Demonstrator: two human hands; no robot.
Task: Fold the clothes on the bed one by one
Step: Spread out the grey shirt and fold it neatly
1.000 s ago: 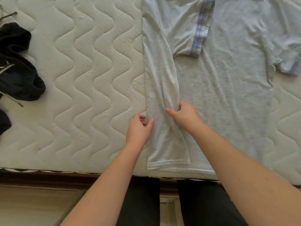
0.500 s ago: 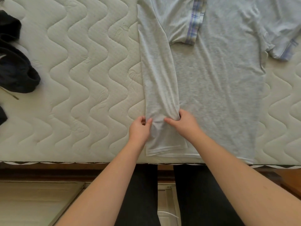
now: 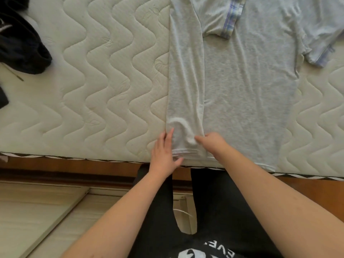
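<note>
A light grey T-shirt [image 3: 247, 86] with plaid-trimmed sleeves lies flat on the quilted mattress [image 3: 104, 75]. Its left side is folded inward as a long strip, and the left sleeve lies on top of it. My left hand [image 3: 163, 151] rests at the strip's lower left corner, with straight fingers along the folded edge and the thumb touching the hem. My right hand [image 3: 212, 144] has curled fingers at the strip's inner edge just above the hem and pinches the cloth. A small bump of fabric rises between the two hands.
Dark clothes [image 3: 20, 47] lie heaped at the mattress's left edge. The T-shirt's right sleeve [image 3: 320, 43] lies spread out at the upper right. The wooden bed frame [image 3: 65, 168] runs along the near edge, with my dark-trousered legs against it.
Both hands have slid down the folded strip toward the hem at the near bed edge. My left hand went from a pinch to lying flat along the edge.
</note>
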